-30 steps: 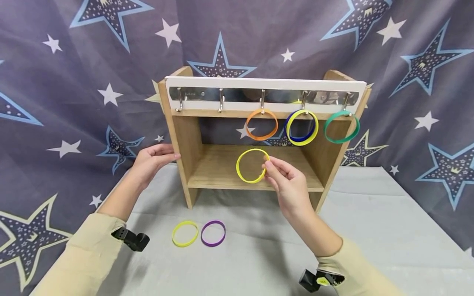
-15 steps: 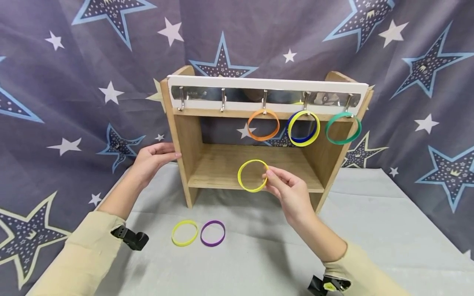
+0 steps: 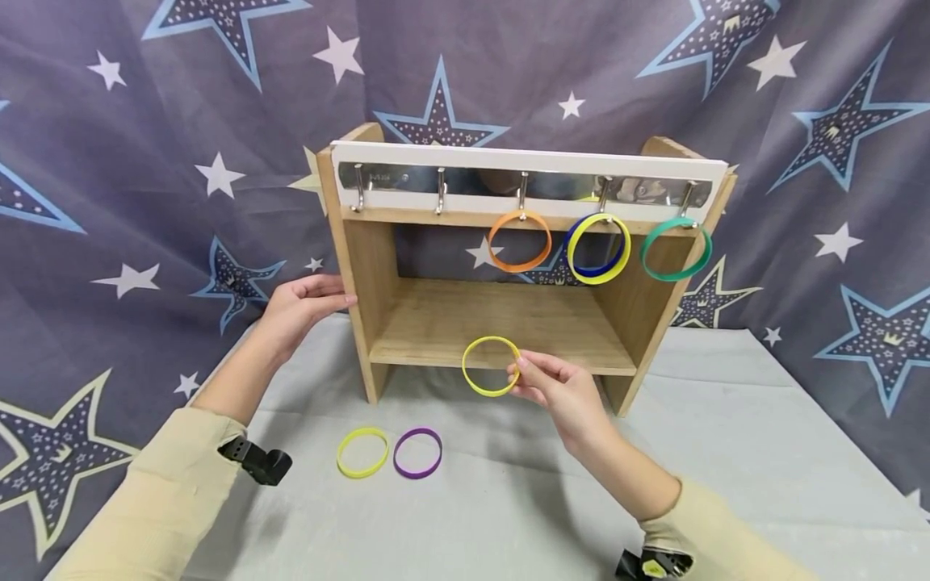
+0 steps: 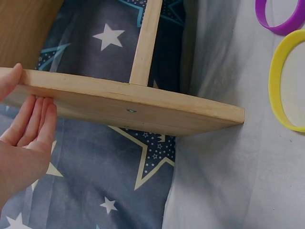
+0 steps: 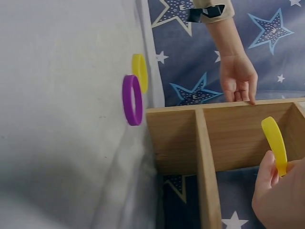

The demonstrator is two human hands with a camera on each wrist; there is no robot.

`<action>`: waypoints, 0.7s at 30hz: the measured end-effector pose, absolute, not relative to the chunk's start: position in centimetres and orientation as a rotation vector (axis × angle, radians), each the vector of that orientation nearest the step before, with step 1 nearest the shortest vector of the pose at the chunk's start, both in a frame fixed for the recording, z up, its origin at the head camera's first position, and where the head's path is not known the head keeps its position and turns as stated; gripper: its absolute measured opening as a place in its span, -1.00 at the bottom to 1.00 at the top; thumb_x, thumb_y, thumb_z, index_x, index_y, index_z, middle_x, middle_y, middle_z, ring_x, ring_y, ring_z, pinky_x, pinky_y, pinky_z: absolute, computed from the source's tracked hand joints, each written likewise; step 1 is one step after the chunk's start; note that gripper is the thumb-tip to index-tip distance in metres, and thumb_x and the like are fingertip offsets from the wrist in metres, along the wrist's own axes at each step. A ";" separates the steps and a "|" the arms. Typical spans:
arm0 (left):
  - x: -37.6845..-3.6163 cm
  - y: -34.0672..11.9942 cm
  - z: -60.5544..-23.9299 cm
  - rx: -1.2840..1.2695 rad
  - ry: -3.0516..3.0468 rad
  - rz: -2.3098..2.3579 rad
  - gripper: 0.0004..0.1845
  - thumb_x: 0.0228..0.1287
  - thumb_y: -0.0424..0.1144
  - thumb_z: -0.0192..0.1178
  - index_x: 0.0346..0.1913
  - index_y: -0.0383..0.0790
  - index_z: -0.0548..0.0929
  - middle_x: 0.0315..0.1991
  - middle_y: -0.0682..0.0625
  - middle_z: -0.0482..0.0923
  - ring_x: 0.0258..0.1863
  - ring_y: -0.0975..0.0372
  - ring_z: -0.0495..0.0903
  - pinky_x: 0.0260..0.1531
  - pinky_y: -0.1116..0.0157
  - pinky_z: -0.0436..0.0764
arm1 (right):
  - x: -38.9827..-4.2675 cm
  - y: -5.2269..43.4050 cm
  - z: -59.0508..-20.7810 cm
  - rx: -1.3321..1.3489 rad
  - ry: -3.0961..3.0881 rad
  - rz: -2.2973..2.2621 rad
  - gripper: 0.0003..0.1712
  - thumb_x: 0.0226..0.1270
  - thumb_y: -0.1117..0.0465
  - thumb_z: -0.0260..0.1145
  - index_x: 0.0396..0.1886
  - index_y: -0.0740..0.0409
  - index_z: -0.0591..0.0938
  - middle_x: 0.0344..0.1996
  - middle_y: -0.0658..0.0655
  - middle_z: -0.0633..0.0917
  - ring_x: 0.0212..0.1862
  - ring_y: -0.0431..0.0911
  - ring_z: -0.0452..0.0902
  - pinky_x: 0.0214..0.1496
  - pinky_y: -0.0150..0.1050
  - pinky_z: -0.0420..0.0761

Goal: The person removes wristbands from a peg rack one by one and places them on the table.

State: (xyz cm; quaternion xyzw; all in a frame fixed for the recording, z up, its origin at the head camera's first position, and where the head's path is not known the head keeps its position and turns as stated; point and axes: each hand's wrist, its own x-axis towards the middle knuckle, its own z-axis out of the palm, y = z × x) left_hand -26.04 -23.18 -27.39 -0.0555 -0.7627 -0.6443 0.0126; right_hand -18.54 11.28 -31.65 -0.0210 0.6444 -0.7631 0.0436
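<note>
1. While the right hand (image 3: 563, 395) pinches the yellow ring (image 3: 492, 366) by its edge between thumb and fingertips, the ring hangs in the air in front of the lower shelf (image 3: 501, 327) of the wooden rack (image 3: 363, 266), well below the hooks. Such a thin pinch on a springy band could slip, in my judgement, and the ring would drop onto the grey cloth (image 3: 726, 452).
2. Because the left hand (image 3: 298, 311) lies with straight fingers flat against the rack's left side panel and grips nothing, it only steadies the rack. A hard nudge from the other side might tip or slide the rack.
3. Since the orange ring (image 3: 518, 240), the yellow and blue pair (image 3: 598, 248) and the green ring (image 3: 676, 249) hang loosely from their hooks, a knock against the rack or the hook rail (image 3: 523, 184) could shake them off.
4. If the held ring comes in tilted at one of the two free hooks (image 3: 438, 192), it may catch on the tip and spring back out of the fingers.
5. Near the front edge of the cloth lie a second yellow ring (image 3: 362, 453) and a purple ring (image 3: 417, 453), just beside each other; a sleeve (image 3: 156, 508) passing low could sweep them away.
</note>
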 end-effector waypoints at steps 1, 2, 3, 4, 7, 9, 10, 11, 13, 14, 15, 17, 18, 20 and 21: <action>-26.0 -23.2 -27.4 -0.172 -2.377 -2.005 -0.62 0.23 -0.22 0.30 0.06 -0.26 0.51 -0.29 0.39 0.63 -0.17 0.55 0.60 -0.07 0.64 0.53 | -18.5 11.3 -31.8 -0.058 1.971 -2.322 -0.53 0.40 0.34 0.17 0.19 0.59 0.41 -0.45 -0.10 0.73 -0.30 -0.28 0.68 -0.16 -0.44 0.71; -26.0 -23.1 -27.4 -0.171 -2.375 -2.004 -0.63 0.23 -0.22 0.30 0.05 -0.24 0.51 -0.29 0.39 0.63 -0.17 0.55 0.60 -0.07 0.64 0.53 | -18.5 11.3 -32.0 -0.056 1.974 -2.313 -0.53 0.40 0.34 0.17 0.19 0.58 0.41 -0.45 -0.10 0.73 -0.29 -0.28 0.68 -0.16 -0.44 0.71; -25.9 -23.1 -27.4 -0.172 -2.373 -2.002 -0.64 0.23 -0.22 0.30 0.05 -0.24 0.51 -0.29 0.39 0.63 -0.17 0.55 0.60 -0.06 0.64 0.53 | -18.5 11.2 -32.1 -0.051 1.976 -2.305 -0.53 0.39 0.34 0.18 0.19 0.58 0.41 -0.45 -0.09 0.73 -0.29 -0.28 0.69 -0.16 -0.44 0.71; -25.9 -23.1 -27.4 -0.173 -2.373 -1.999 -0.65 0.24 -0.22 0.29 0.04 -0.23 0.52 -0.29 0.40 0.63 -0.17 0.55 0.60 -0.06 0.64 0.53 | -18.5 11.2 -32.3 -0.041 1.979 -2.295 -0.53 0.39 0.34 0.19 0.19 0.57 0.42 -0.44 -0.09 0.73 -0.29 -0.27 0.69 -0.15 -0.43 0.71; -25.9 -23.1 -27.4 -0.177 -2.369 -1.999 -0.64 0.23 -0.21 0.30 0.05 -0.23 0.51 -0.29 0.40 0.63 -0.17 0.56 0.60 -0.06 0.64 0.53 | -18.4 11.2 -32.7 -0.020 1.980 -2.284 -0.55 0.38 0.34 0.20 0.17 0.55 0.45 -0.43 -0.06 0.74 -0.28 -0.27 0.69 -0.15 -0.43 0.71; -26.0 -23.1 -27.3 -0.178 -2.370 -2.001 -0.63 0.23 -0.21 0.30 0.05 -0.23 0.51 -0.29 0.40 0.63 -0.17 0.56 0.60 -0.06 0.65 0.53 | -18.4 11.1 -32.9 -0.016 1.975 -2.277 -0.56 0.37 0.35 0.21 0.16 0.55 0.46 -0.42 -0.04 0.74 -0.29 -0.27 0.69 -0.15 -0.43 0.71; -26.0 -23.1 -27.3 -0.177 -2.372 -2.002 -0.63 0.23 -0.21 0.30 0.06 -0.23 0.51 -0.29 0.40 0.63 -0.17 0.56 0.60 -0.07 0.65 0.53 | -18.4 11.1 -33.1 -0.018 1.972 -2.272 -0.56 0.37 0.35 0.21 0.16 0.55 0.46 -0.42 -0.04 0.75 -0.28 -0.27 0.69 -0.15 -0.42 0.71; -26.0 -23.1 -27.3 -0.177 -2.372 -2.004 -0.63 0.23 -0.21 0.30 0.06 -0.23 0.51 -0.29 0.40 0.63 -0.17 0.56 0.60 -0.07 0.65 0.53 | -18.4 11.1 -33.2 -0.023 1.966 -2.271 -0.56 0.37 0.36 0.21 0.15 0.55 0.47 -0.42 -0.03 0.75 -0.28 -0.26 0.68 -0.15 -0.43 0.71; -26.0 -23.1 -27.3 -0.178 -2.370 -2.009 -0.63 0.23 -0.21 0.30 0.06 -0.23 0.51 -0.29 0.40 0.63 -0.17 0.56 0.60 -0.07 0.65 0.53 | -18.4 11.2 -33.5 -0.037 1.958 -2.265 -0.57 0.36 0.37 0.21 0.14 0.56 0.47 -0.42 -0.02 0.75 -0.28 -0.25 0.69 -0.16 -0.42 0.71; -26.0 -23.1 -27.3 -0.180 -2.368 -2.013 -0.63 0.23 -0.22 0.30 0.05 -0.23 0.51 -0.29 0.40 0.64 -0.17 0.56 0.60 -0.06 0.65 0.53 | -18.4 11.2 -33.7 -0.045 1.954 -2.260 -0.57 0.36 0.37 0.21 0.14 0.56 0.47 -0.43 -0.04 0.74 -0.29 -0.25 0.68 -0.15 -0.42 0.71; -26.0 -23.1 -27.3 -0.179 -2.368 -2.013 -0.64 0.23 -0.21 0.31 0.04 -0.22 0.51 -0.29 0.40 0.63 -0.17 0.56 0.60 -0.07 0.65 0.53 | -18.4 11.2 -33.9 -0.053 1.952 -2.255 -0.57 0.36 0.38 0.20 0.14 0.57 0.46 -0.43 -0.04 0.74 -0.29 -0.25 0.68 -0.15 -0.41 0.71; -26.0 -23.0 -27.4 -0.181 -2.356 -2.025 -0.67 0.23 -0.23 0.31 0.02 -0.20 0.52 -0.29 0.39 0.64 -0.17 0.56 0.60 -0.07 0.65 0.53 | -18.4 11.2 -34.2 -0.063 1.947 -2.245 -0.58 0.35 0.39 0.20 0.14 0.58 0.46 -0.45 -0.04 0.74 -0.29 -0.24 0.68 -0.15 -0.41 0.72; -26.0 -23.1 -27.4 -0.183 -2.349 -2.032 -0.68 0.23 -0.23 0.30 0.01 -0.19 0.53 -0.29 0.38 0.64 -0.17 0.56 0.60 -0.07 0.65 0.53 | -18.4 11.2 -34.3 -0.066 1.947 -2.238 -0.58 0.35 0.40 0.20 0.13 0.58 0.47 -0.45 -0.04 0.74 -0.30 -0.24 0.68 -0.15 -0.40 0.72; -25.9 -23.1 -27.5 -0.183 -2.341 -2.038 -0.71 0.23 -0.24 0.30 -0.02 -0.17 0.53 -0.30 0.38 0.64 -0.18 0.56 0.60 -0.07 0.65 0.53 | -18.5 11.2 -34.5 -0.069 1.948 -2.219 -0.58 0.35 0.40 0.20 0.13 0.58 0.47 -0.44 -0.02 0.74 -0.31 -0.25 0.68 -0.14 -0.38 0.72; -25.9 -23.0 -27.4 -0.184 -2.339 -2.038 -0.71 0.23 -0.24 0.30 -0.02 -0.16 0.53 -0.30 0.38 0.64 -0.18 0.56 0.60 -0.08 0.66 0.53 | -18.5 11.2 -34.6 -0.070 1.952 -2.211 -0.59 0.35 0.40 0.20 0.12 0.58 0.47 -0.43 0.00 0.75 -0.31 -0.25 0.68 -0.14 -0.38 0.73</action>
